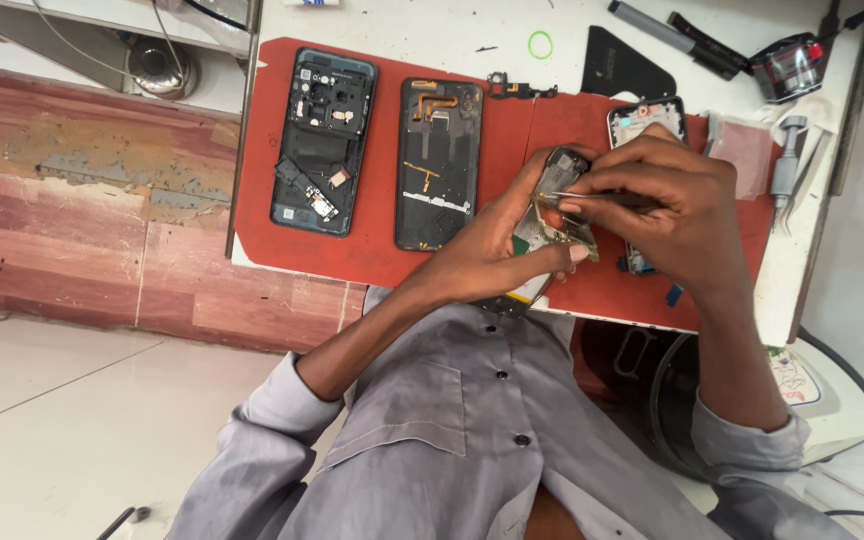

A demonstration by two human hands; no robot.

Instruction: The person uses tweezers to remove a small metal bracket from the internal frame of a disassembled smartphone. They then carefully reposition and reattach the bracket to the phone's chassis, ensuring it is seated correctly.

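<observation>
Grey shirt sleeves (372, 420) lead up to both hands at the bench's near edge. Left hand (497, 245) wraps its grip around an opened phone (552, 200), tilted above the red mat (372, 255). Right hand (677, 205) pinches thin tweezers (602, 198), tips touching the phone. Two opened phone bodies (324, 140) lie toward the mat's far left corner.

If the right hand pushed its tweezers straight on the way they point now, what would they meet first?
The right hand holds tweezers pointing toward the opened phone that the left hand holds. The tip looks already at its exposed inner parts, so they would probably come first; depth is unclear.
</observation>
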